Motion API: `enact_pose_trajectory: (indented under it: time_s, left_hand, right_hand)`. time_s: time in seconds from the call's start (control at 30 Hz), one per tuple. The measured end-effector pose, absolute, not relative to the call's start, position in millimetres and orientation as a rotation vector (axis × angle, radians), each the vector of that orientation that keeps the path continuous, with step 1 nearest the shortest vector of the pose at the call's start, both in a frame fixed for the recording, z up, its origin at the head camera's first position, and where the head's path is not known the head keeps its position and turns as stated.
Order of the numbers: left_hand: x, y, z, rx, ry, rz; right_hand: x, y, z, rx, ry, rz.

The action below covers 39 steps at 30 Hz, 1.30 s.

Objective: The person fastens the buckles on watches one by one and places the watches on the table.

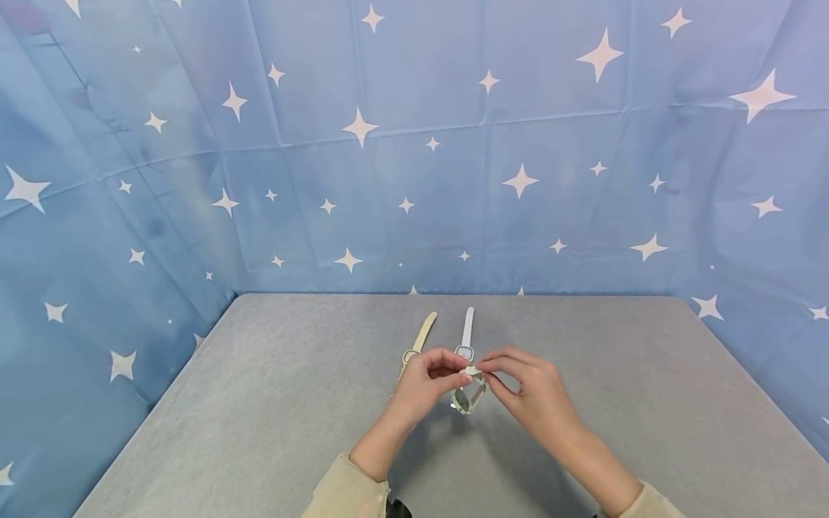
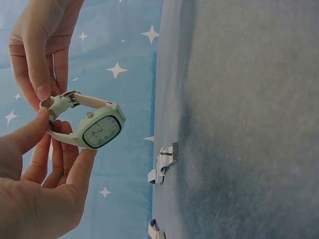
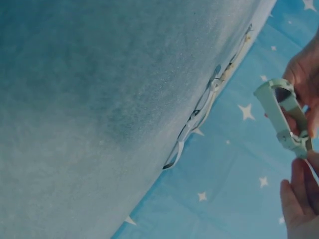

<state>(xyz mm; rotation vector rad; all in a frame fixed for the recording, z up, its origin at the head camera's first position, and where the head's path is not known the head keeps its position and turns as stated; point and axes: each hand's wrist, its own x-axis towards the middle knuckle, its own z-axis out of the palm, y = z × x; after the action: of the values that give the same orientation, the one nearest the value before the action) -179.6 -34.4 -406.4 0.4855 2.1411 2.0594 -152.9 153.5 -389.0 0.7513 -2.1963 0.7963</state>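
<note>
A pale green wristwatch [image 2: 102,132] with a rounded square dial hangs between both hands above the table, its strap bent round into a loop through the buckle. My left hand [image 1: 422,385] pinches the strap near the buckle between thumb and fingers. My right hand [image 1: 532,388] pinches the strap's end from the other side, thumb and index finger meeting there. In the right wrist view the watch strap [image 3: 279,112] shows its closed loop edge-on. Just behind the hands lie a white watch [image 1: 465,351] and a cream watch [image 1: 421,334], partly hidden by the left hand.
The grey table [image 1: 272,403] spreads out on both sides of the hands. A blue curtain [image 1: 427,180] with white stars stands along its back edge and sides.
</note>
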Motion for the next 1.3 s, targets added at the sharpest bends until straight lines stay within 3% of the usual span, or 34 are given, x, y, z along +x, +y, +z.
enact_pose_trajectory:
  time_s: [0.63,1.1,1.3]
  left_hand:
    - [-178,-40,-405,0.557,2.248,2.018]
    - [-162,-30,-394,0.622,2.949,1.649]
    - [-164,-30,-393,0.541,2.772,1.79]
  right_hand:
    - [-153,153,-392,0.749,-2.254,0.85]
    - [-151,152,-389,0.761,-2.134,0.856]
    - [-150,151,-390,0.75,-2.141,0.789]
